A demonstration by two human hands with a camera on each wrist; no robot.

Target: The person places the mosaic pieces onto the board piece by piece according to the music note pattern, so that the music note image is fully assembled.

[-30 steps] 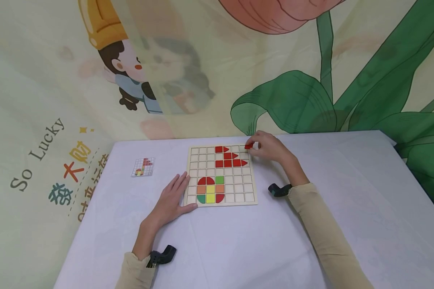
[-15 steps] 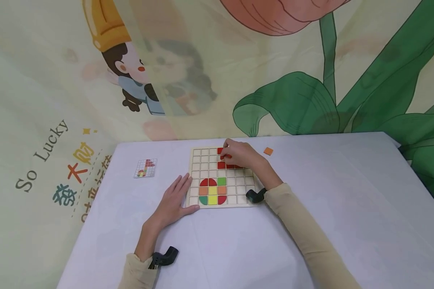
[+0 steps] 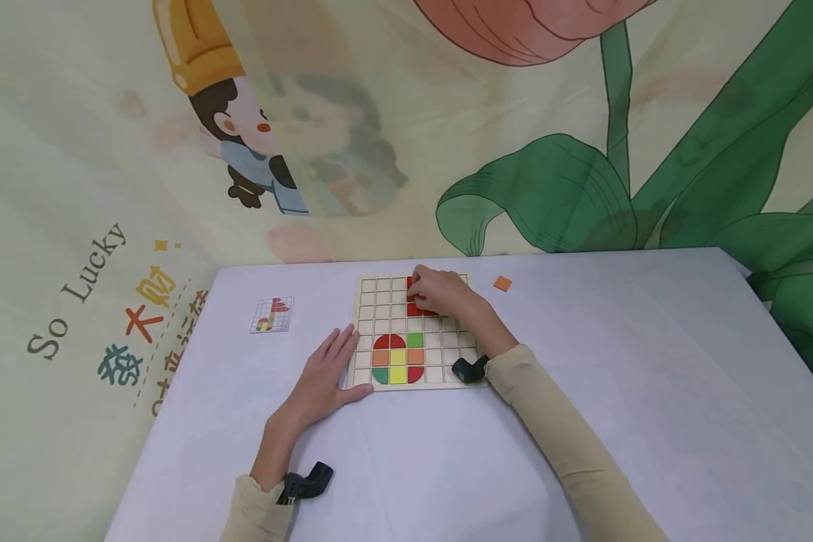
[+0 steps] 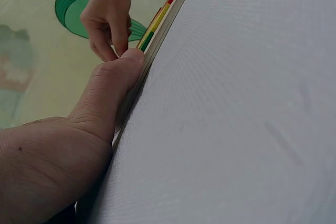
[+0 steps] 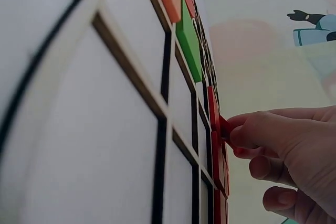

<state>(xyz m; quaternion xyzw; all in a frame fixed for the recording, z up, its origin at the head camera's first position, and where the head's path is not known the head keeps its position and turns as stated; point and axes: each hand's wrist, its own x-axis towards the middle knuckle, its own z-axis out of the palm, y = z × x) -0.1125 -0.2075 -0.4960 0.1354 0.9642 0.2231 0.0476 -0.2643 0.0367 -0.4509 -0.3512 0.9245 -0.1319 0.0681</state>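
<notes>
A wooden grid board [image 3: 376,299] lies on the table. My left hand [image 3: 318,376] rests flat along its left side, fingers straight, with the thumb at the near edge. Over the upper rows, my right hand [image 3: 443,292] pinches a red tile [image 5: 226,128] between thumb and fingertips, tilted close against red tiles [image 5: 216,153] set in the grid. That hand hides part of the red rows in the head view. Nearer to me, the board holds a group of colored tiles, among them a green square [image 3: 415,340], yellow squares [image 3: 397,363] and red rounded pieces [image 3: 389,342].
A small pattern card [image 3: 271,315] lies left of the board on the white tablecloth [image 3: 406,467]. One orange square tile [image 3: 503,284] sits beyond the board's far right corner. A printed cloth backdrop [image 3: 373,233] hangs right behind the table's far edge.
My right hand has moved left from the board's far right corner to the red rows, carrying the red tile. The orange square has come into view. My left hand stays put.
</notes>
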